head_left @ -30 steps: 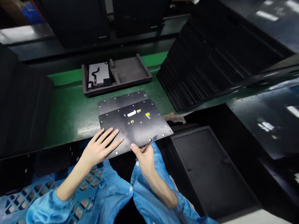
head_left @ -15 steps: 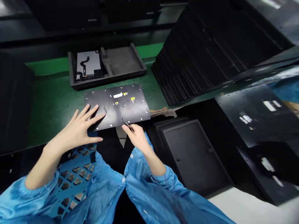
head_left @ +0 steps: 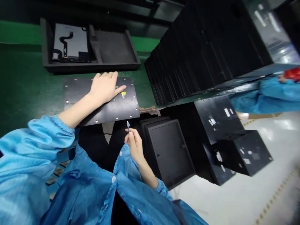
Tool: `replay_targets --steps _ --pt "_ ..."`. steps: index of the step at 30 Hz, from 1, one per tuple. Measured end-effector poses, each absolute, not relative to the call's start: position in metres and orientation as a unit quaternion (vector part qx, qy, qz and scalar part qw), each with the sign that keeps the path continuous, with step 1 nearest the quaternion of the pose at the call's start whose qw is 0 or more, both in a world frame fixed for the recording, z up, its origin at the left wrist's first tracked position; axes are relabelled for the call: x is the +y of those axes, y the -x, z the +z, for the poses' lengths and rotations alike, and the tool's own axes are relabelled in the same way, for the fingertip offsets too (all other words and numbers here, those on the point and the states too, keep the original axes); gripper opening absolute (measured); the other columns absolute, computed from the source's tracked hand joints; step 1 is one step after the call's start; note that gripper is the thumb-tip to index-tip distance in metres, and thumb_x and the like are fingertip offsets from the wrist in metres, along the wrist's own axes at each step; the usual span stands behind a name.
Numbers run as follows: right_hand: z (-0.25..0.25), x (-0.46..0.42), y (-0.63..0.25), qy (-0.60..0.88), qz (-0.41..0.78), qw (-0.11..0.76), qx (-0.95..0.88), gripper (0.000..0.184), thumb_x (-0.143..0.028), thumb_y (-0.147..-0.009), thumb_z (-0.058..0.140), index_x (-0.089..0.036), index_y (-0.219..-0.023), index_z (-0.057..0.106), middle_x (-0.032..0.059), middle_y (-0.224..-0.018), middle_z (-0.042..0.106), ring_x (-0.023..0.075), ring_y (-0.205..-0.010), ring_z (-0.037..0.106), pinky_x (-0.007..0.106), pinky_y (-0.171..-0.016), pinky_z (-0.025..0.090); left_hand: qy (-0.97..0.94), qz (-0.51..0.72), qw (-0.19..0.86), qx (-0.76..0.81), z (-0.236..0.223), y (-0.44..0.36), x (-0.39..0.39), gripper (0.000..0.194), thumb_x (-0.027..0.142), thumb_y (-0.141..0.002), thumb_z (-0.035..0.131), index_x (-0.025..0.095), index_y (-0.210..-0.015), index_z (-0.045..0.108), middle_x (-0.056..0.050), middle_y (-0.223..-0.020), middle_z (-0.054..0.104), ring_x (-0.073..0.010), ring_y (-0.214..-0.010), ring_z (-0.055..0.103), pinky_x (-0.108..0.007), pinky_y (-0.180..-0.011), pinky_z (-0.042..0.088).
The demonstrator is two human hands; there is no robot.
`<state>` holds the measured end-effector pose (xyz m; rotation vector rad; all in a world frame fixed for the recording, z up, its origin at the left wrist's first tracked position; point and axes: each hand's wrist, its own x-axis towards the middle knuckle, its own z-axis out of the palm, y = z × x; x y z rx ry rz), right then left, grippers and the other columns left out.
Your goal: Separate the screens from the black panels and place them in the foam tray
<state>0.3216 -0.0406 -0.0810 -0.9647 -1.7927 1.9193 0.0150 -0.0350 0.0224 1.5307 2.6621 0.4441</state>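
Here on the green bench, to the right, a tall stack of black trays! Toward the back, a dark divided tray, with a pale flat panel in its left compartment. Closer in, flat at the bench's near edge, the black plate. Over it, the left hand, fingers close together, thumb out wide; pressing or just above, impossible to tell. Beyond the bench edge, the right hand, pinching a slim metal tool, tip upward, apart from the plate. And just beside the left thumb, a tiny yellow label!
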Motion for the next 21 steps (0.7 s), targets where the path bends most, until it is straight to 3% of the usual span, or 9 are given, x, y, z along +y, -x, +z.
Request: replay_targets --steps 6,9,14,21 --pt "-0.083 -0.034 -0.301 0.356 0.652 0.229 -0.629 0.041 -0.057 -0.113 0.052 -0.02 -0.119 0.069 -0.007 -0.066 0.048 0.0107 -0.056 0.039 0.026 -0.055 0.033 -0.478 0.146 0.033 0.866 0.015 -0.012 -0.035 0.072 0.066 -0.108 0.045 0.014 -0.159 0.05 -0.024 -0.146 0.067 -0.0432 -0.143 0.057 -0.057 -0.119 0.04" --pt "-0.083 -0.033 -0.298 0.358 0.639 0.242 -0.637 0.04 -0.055 -0.113 0.053 -0.02 -0.122 0.071 -0.0072 -0.065 0.045 0.0111 -0.057 0.038 0.027 -0.056 0.032 -0.487 0.169 0.029 0.856 0.01 -0.009 -0.033 0.071 0.065 -0.109 0.046 0.015 -0.159 0.051 -0.023 -0.142 0.069 -0.0431 -0.143 0.056 -0.058 -0.118 0.04" --pt "-0.08 -0.032 -0.297 0.348 0.654 0.226 -0.633 0.041 -0.057 -0.114 0.052 -0.021 -0.12 0.071 -0.0078 -0.063 0.039 0.0119 -0.056 0.034 0.028 -0.053 0.028 -0.478 0.172 0.041 0.86 0.012 -0.011 -0.032 0.072 0.065 -0.108 0.042 0.014 -0.157 0.054 -0.023 -0.146 0.068 -0.0438 -0.144 0.054 -0.059 -0.117 0.038" --pt "-0.062 -0.004 -0.309 0.33 0.636 0.153 -0.681 0.039 -0.055 -0.113 0.056 -0.022 -0.123 0.073 -0.0066 -0.067 0.039 0.0116 -0.058 0.034 0.028 -0.056 0.028 -0.492 0.159 0.057 0.854 0.01 -0.01 -0.034 0.087 0.082 -0.096 0.037 0.022 -0.156 0.057 -0.009 -0.132 0.076 -0.0385 -0.15 0.039 -0.061 -0.12 0.028"
